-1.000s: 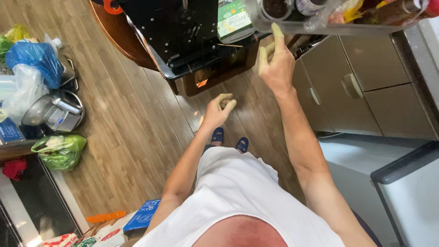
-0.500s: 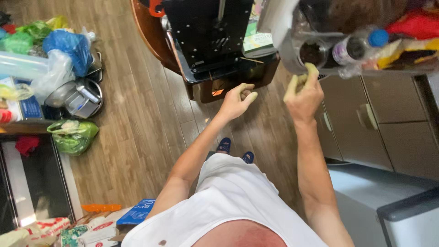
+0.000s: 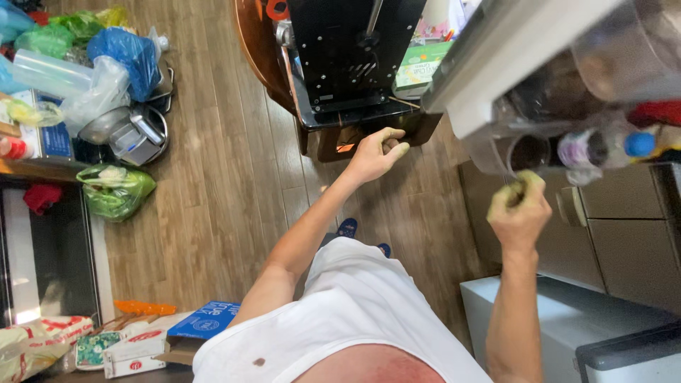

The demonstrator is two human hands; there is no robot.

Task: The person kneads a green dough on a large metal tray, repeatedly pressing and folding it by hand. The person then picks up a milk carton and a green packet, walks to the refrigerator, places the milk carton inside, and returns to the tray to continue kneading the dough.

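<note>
My left hand is stretched forward, just below a black machine that stands on a round wooden table. Its yellowish-smeared fingers are curled in against the thumb. My right hand is raised in a fist, also smeared yellow, right under a white shelf edge that carries a clear cup and a blue-capped bottle. Whether either fist holds something is hidden. My white shirt fills the bottom of the view.
Wooden floor lies below, with my blue shoes. Plastic bags, metal pots and boxes crowd the left side. Grey cabinet drawers and a white appliance top are on the right.
My right hand came down from the shelf and closed from outstretched fingers into a fist. My left hand stayed near the black machine. The view tilted towards the shelf.
</note>
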